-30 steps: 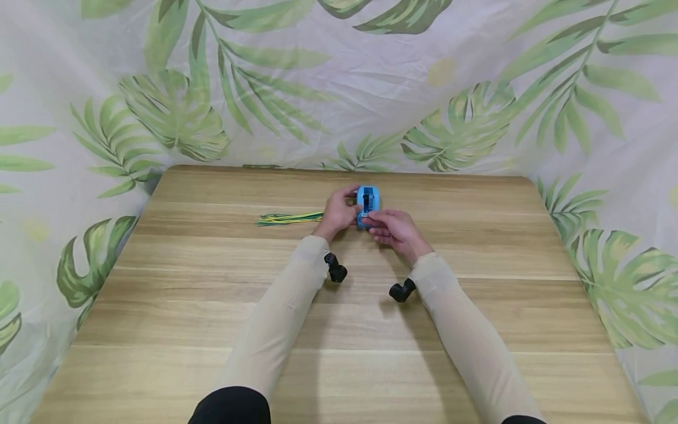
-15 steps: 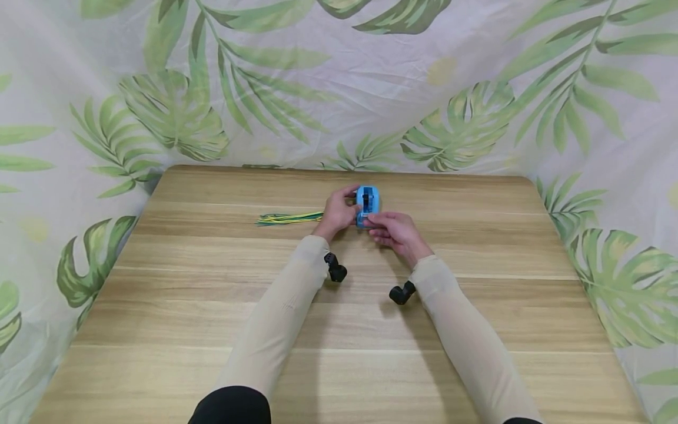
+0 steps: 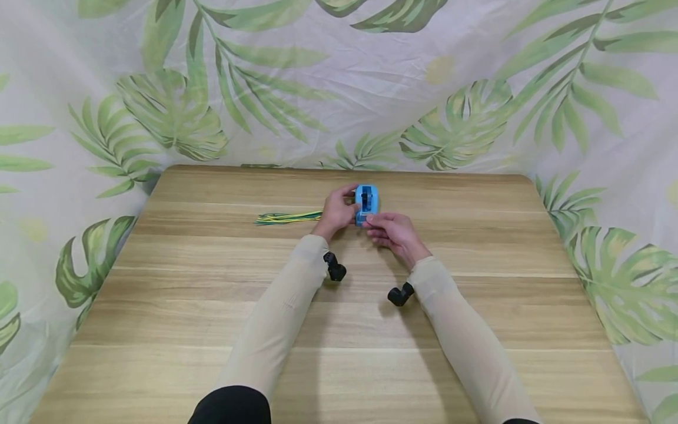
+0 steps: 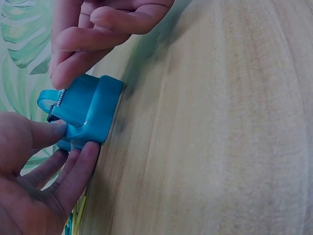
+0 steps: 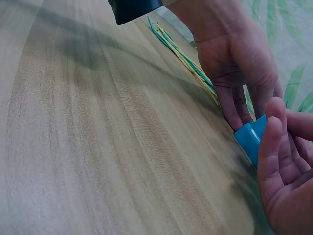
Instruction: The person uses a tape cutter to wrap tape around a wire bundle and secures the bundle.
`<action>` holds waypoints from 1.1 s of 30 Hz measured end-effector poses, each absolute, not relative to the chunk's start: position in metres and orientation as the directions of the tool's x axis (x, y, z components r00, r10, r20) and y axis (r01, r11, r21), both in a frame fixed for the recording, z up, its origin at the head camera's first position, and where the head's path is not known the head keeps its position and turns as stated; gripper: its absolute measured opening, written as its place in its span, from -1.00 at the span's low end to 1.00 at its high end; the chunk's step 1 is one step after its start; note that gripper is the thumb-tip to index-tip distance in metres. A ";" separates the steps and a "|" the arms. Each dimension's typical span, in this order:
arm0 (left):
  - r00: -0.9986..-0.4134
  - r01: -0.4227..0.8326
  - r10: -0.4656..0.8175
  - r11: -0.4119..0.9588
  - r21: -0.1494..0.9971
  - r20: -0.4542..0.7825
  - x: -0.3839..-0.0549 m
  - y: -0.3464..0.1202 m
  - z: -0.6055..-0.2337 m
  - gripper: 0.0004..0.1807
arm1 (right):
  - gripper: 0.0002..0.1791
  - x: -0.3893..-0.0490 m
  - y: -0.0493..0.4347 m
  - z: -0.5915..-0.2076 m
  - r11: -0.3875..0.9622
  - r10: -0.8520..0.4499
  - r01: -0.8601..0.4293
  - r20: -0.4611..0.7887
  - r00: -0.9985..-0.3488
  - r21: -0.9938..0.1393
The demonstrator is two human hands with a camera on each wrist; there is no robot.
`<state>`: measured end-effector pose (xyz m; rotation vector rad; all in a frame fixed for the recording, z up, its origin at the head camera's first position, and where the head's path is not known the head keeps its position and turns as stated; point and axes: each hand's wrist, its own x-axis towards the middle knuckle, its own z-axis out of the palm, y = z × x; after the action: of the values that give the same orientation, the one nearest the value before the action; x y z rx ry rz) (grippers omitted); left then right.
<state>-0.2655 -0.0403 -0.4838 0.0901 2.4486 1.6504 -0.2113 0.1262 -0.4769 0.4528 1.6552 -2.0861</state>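
Note:
A blue tape dispenser stands on the wooden table near its far edge. My left hand grips its left side, the thumb near the tape opening and the fingers along the body. At the dispenser's near end, my right hand has thumb and index finger pinched together beside the serrated cutter. They seem to pinch the tape's end, mostly hidden by the fingertips. In the right wrist view, the right hand covers much of the dispenser, with the left hand behind it.
A bundle of thin green and yellow strands lies left of the dispenser, its right end behind the left wrist. A leaf-print cloth hangs behind the table. Black wrist cameras sit on both sleeves.
My right hand has drawn slightly nearer the body at the dispenser's near end. The left hand keeps its grip, and the dispenser has barely shifted.

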 end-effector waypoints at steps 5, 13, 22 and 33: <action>-0.982 -0.048 0.153 0.378 0.925 -0.114 -0.265 -0.040 -0.484 -0.39 | -0.68 -0.209 0.126 -0.480 -0.205 -0.133 0.518 -0.500 -0.856 -0.831; -0.982 -0.040 0.154 0.380 0.924 -0.106 -0.264 -0.041 -0.485 -0.39 | -0.62 -0.207 0.125 -0.480 -0.213 -0.136 0.514 -0.495 -0.858 -0.831; -0.981 -0.048 0.158 0.372 0.927 -0.114 -0.266 -0.040 -0.485 -0.39 | -0.61 -0.206 0.125 -0.481 -0.220 -0.135 0.513 -0.495 -0.858 -0.829; -0.982 -0.056 0.148 0.377 0.924 -0.120 -0.266 -0.040 -0.486 -0.39 | -0.62 -0.202 0.126 -0.482 -0.211 -0.134 0.510 -0.492 -0.860 -0.834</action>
<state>-0.2660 -0.0397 -0.4860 0.0834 2.4500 1.6557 -0.2024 0.1256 -0.4818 0.4416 1.6437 -2.1164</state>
